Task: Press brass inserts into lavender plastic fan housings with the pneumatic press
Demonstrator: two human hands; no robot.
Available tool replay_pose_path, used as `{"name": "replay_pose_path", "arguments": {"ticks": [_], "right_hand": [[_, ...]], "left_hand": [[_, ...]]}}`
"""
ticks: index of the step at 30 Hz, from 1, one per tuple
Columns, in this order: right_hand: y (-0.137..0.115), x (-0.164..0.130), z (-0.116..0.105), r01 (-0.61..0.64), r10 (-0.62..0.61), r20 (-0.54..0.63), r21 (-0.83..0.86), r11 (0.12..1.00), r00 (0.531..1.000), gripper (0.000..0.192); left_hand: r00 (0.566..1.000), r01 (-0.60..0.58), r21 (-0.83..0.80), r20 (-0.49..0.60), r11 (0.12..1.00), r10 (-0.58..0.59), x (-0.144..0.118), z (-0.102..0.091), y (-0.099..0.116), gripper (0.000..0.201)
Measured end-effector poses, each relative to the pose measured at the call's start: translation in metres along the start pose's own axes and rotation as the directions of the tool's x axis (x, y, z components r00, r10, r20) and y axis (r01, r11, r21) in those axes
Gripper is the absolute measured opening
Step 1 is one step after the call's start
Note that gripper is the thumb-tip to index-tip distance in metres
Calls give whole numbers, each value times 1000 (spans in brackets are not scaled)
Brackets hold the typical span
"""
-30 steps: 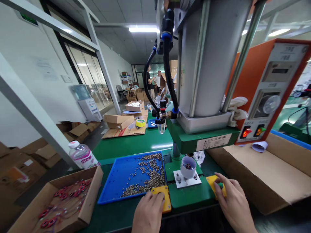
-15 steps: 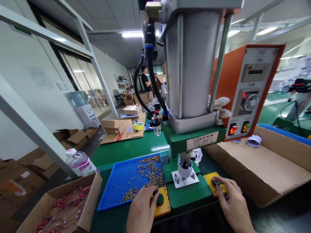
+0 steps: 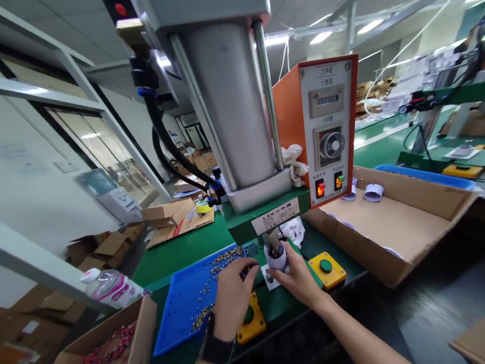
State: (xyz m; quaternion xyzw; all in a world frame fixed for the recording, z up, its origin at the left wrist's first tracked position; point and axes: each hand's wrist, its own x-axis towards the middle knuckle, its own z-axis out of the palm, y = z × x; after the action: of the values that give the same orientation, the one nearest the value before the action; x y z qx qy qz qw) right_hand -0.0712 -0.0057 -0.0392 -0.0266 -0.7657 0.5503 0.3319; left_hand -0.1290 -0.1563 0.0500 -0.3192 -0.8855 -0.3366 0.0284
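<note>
Far left: box [image 3: 113, 344] of red parts, bottle [image 3: 111, 287] lying beside it, both off to the side of the work. Next, blue tray [image 3: 178, 308] strewn with small metal pieces [image 3: 222, 260], set right against the press base, presumably for short reaches. Left hand [image 3: 232, 298] over the tray's right edge, fingers [image 3: 248, 264] pinched together near the fixture, seemingly on a tiny piece, though too small to confirm. Below it, yellow button box [image 3: 253, 321], untouched. Centre: white cup [image 3: 276, 257] seated on the fixture directly under the ram [image 3: 273, 240], so aligned for pressing. Right hand [image 3: 299, 280] wrapped around the cup, steadying it. Further right, second button box [image 3: 326, 268], free. Behind, orange control panel [image 3: 329, 131], lamps lit. Far right, carton [image 3: 390, 227] holding white cups, near on the counter [image 3: 178, 247].
</note>
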Motion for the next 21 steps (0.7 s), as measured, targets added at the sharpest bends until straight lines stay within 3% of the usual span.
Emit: {"name": "replay_pose_path", "arguments": {"ticks": [5,10,13,21], "right_hand": [[-1,1,1,-4,3,-44,-38,999,999,52],[0,2,-1,18,-20,-35,-63,998,999,56],[-2,3,-2,15,-17,-34,-76,997,999,59],[-8,4,-4,-8,7,-28,-60,998,1000,56]], "left_hand": [[997,-76,35,36,997,74,23,2,27,15],[975,-130,247,210,960,78,47,11,47,11],[958,-175,335,275,926,82,54,13,52,11],[959,-168,443,281,881,41,53,10,52,17]]}}
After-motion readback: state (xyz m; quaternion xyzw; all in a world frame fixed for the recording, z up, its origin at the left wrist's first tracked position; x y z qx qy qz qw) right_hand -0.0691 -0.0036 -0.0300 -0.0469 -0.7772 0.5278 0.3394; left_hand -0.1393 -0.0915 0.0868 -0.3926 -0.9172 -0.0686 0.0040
